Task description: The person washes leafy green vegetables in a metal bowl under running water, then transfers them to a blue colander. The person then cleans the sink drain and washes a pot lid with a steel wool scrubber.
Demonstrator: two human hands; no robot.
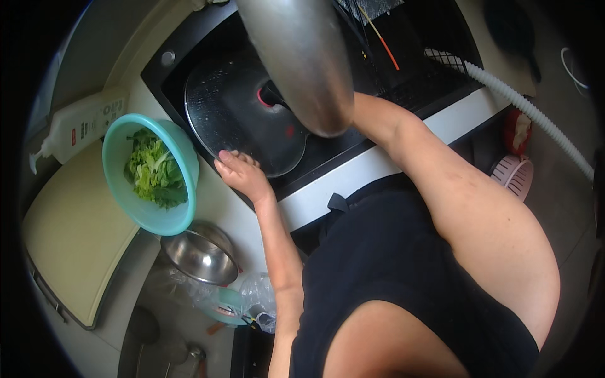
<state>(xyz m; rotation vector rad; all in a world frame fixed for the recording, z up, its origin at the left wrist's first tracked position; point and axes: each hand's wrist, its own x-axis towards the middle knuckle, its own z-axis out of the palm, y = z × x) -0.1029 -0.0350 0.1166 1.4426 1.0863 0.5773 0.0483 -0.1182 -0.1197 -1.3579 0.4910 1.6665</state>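
My left hand (243,176) grips the near-left rim of a round glass lid (227,113) above the black cooktop (326,151). The lid has droplets on it and a dark knob (270,94) with a red ring. A large rounded metal object (302,61) juts in from the top and covers part of the lid; I cannot tell whether it is a pan or a bowl. My right forearm (378,118) reaches behind this metal, which hides my right hand. Left of the cooktop, a turquoise plastic basin (193,189) holds cut leafy greens (153,165).
A steel bowl (203,257) stands beside the basin, near clear plastic bags (257,290). Further left are a cream cutting board (80,227) and a white pump bottle (80,125). At the right run a white corrugated hose (520,101) and a pink slotted basket (514,176).
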